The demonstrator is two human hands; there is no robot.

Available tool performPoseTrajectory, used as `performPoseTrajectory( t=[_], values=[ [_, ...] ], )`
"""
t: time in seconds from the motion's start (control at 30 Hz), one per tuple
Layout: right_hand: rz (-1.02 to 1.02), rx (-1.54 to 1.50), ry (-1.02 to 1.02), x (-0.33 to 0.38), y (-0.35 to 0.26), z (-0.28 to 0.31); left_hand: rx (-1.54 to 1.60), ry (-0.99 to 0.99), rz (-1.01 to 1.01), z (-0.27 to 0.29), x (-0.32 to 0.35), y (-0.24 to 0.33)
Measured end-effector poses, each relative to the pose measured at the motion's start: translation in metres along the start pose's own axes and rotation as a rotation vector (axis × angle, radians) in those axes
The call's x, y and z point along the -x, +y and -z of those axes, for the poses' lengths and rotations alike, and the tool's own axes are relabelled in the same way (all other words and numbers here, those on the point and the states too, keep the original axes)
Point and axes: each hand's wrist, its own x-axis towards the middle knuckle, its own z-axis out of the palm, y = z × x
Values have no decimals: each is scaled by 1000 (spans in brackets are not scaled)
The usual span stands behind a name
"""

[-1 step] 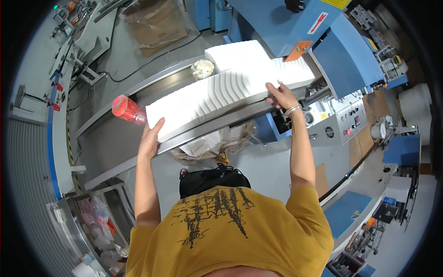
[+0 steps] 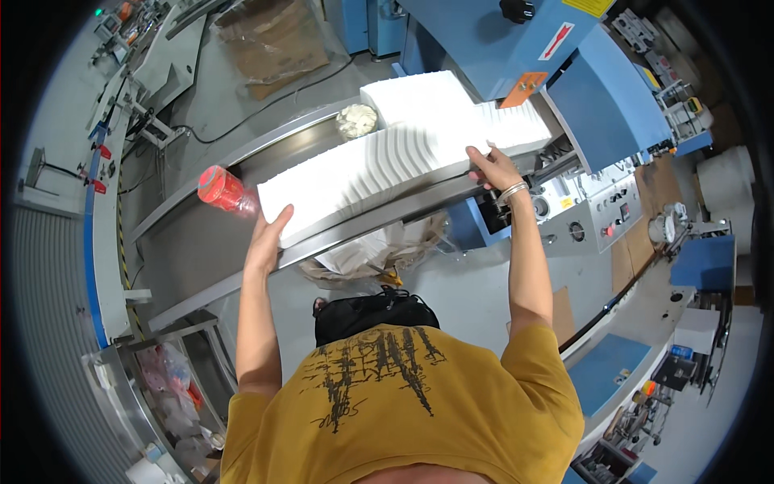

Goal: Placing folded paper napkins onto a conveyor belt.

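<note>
your left hand: pressed flat against the near-left end of the long white paper stack, fingers together and pointing up along the end face, not wrapped round anything

your right hand: on the far-right end of the same row, fingers spread a little over the top edge, bracelet at the wrist

paper stack: lying on the steel bench, long axis running from lower left to upper right, so it sits straight between your two palms. Middle sheets are fanned and slightly bowed

which hand is nearer: pretty even, both are touching an end; the left end sits closer to you

red-capped bottle: just beside the left end, lying on its side

further back: a second white block touching the row, a small clear tub beside it, then the blue machine
</note>
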Motion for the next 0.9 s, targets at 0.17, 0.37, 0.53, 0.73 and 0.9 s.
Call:
performPoseTrajectory(
  t=[0.17, 0.37, 0.53, 0.73, 0.9],
  values=[
    [69, -66, 9, 1, 2, -7, -10, -48, 17, 7, -7, -6],
    [-77, -31, -70, -2, -10, 6, -33, -46, 34, 4, -8, 3],
    [-138, 22, -174, -6, -15, 7, -120, -10, 7, 1, -3, 11],
    [-167, 8, -303, 1, -35, 3, -108, -62, 21, 18, -5, 10],
    [-168, 125, -327, -2, -33, -7, -121, -94, 82, 33, -8, 14]
  ],
)
